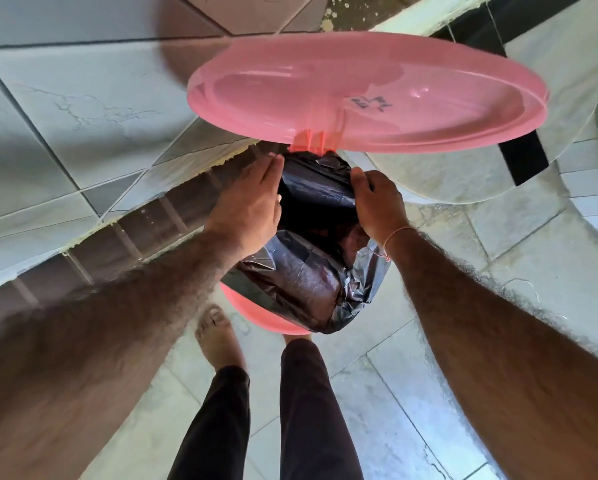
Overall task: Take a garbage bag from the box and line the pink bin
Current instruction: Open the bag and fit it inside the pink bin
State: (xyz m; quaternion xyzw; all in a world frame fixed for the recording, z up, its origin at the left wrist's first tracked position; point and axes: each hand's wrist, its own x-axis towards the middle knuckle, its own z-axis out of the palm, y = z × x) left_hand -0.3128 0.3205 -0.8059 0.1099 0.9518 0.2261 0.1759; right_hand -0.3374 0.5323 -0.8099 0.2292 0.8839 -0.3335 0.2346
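Note:
The pink bin (256, 315) stands on the floor below me, its round lid (367, 91) swung up and open. A black garbage bag (311, 271) sits in the bin's mouth and drapes over the near rim. My left hand (252, 206) lies flat against the bag's left side, fingers straight and together. My right hand (377, 202) grips the bag's right edge, fingers curled over the plastic. The bag box is not in view.
A tiled wall (65, 116) rises on the left, close to the bin. My bare foot (218, 337) and dark trouser legs are just in front of the bin on the tiled floor (412, 393). A white curved fixture (595, 168) stands at the right.

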